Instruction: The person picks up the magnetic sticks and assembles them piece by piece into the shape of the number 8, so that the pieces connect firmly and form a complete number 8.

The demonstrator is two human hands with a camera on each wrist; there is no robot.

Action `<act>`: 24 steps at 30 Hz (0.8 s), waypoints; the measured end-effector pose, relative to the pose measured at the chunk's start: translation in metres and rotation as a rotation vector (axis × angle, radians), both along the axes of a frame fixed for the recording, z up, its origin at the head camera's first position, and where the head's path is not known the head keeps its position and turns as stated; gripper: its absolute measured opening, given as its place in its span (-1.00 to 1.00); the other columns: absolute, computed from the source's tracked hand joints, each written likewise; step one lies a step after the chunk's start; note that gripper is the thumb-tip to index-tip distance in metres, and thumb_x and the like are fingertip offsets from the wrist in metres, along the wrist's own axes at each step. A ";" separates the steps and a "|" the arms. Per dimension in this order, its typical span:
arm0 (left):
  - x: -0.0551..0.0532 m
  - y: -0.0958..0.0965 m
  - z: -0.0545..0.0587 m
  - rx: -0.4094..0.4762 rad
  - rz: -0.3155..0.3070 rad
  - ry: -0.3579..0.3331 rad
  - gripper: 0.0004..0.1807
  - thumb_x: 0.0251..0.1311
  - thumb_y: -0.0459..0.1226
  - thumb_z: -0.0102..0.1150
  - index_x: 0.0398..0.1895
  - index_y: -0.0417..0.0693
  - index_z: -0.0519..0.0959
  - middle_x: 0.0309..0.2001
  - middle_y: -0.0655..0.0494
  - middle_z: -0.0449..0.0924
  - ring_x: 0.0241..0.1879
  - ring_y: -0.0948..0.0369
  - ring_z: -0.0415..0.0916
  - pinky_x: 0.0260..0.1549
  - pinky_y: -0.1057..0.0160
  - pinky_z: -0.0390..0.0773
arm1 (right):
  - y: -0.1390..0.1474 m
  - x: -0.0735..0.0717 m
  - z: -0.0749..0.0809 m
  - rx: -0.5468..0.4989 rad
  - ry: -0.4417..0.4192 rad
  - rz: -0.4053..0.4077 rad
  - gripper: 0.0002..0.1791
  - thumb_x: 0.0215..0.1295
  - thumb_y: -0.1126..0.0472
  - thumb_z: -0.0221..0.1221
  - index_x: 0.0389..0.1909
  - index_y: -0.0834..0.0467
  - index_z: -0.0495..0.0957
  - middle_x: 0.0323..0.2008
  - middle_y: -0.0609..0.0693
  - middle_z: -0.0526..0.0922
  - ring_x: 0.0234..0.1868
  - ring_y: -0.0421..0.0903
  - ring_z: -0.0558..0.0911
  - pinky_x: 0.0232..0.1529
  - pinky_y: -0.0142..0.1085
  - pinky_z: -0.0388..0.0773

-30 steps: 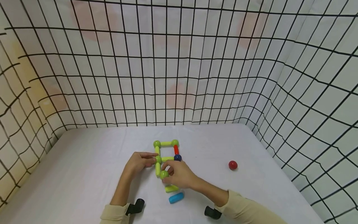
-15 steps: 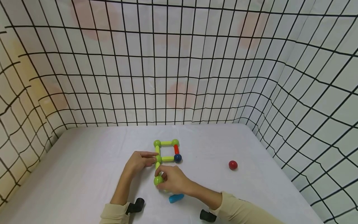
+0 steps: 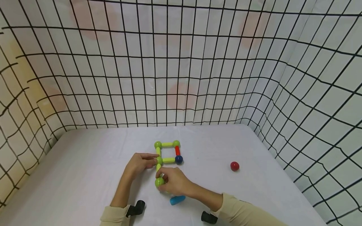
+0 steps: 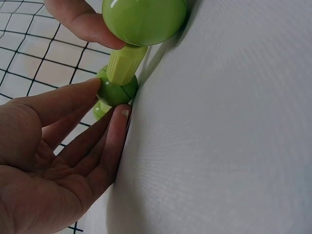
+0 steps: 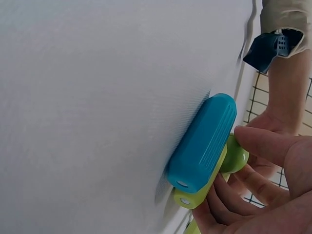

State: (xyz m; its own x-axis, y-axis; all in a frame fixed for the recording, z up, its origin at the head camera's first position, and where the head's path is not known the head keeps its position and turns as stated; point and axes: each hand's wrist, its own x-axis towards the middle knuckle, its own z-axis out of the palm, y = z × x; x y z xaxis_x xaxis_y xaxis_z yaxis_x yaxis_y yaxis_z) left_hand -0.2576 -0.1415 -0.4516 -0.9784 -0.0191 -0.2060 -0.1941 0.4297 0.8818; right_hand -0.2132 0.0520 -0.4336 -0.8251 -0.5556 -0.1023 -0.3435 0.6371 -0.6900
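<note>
A flat figure of magnetic rods and balls lies on the table: a square with a green rod (image 4: pixel 124 66) running toward me from its near left corner. My left hand (image 3: pixel 139 164) pinches the green ball (image 4: pixel 117 93) at that corner between thumb and fingers. At the rod's near end, my right hand (image 3: pixel 176 181) pinches another green ball (image 3: pixel 159 182). The square includes a red rod (image 3: pixel 177 150) and a dark blue ball (image 3: pixel 178 159). Beside the right hand lie a blue rod (image 5: pixel 202 144) and a loose yellow-green rod (image 5: pixel 195 199), the latter mostly hidden in the head view.
A red ball (image 3: pixel 234 166) sits apart on the right of the white-covered table (image 3: pixel 85 169). Black netting (image 3: pixel 181 78) over white cloth encloses the back and sides. Black wrist mounts (image 3: pixel 136 208) stick out from both sleeves.
My right hand has moved left and slightly nearer with its green ball, from beside the rod to the rod's near end. The left hand has stayed at the corner ball.
</note>
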 end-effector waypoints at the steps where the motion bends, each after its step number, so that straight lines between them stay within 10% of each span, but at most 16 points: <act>1: 0.000 0.000 0.000 0.000 0.000 0.001 -0.73 0.22 -0.17 0.35 -0.02 0.12 0.77 -0.05 0.10 0.78 -0.24 0.24 0.68 -0.10 0.21 0.51 | 0.000 0.000 0.000 -0.001 -0.001 0.000 -0.72 0.17 0.20 0.42 -0.11 -0.02 0.62 -0.41 -0.20 0.68 -0.41 -0.35 0.55 -0.35 -0.45 0.49; 24: 0.000 0.001 -0.002 0.010 0.006 0.012 -0.75 0.21 -0.19 0.35 -0.04 0.10 0.78 -0.13 0.12 0.79 -0.25 0.23 0.66 -0.15 0.26 0.49 | -0.004 -0.001 0.000 -0.006 0.010 0.012 -0.69 0.22 0.22 0.38 -0.02 0.06 0.64 -0.35 -0.16 0.74 -0.38 -0.39 0.58 -0.34 -0.49 0.52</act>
State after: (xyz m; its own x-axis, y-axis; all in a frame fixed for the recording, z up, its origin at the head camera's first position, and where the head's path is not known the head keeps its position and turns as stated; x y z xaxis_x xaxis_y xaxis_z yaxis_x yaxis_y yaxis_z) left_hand -0.2578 -0.1407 -0.4539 -0.9807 -0.0234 -0.1942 -0.1859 0.4193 0.8886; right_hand -0.2140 0.0485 -0.4331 -0.8196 -0.5658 -0.0909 -0.3574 0.6287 -0.6907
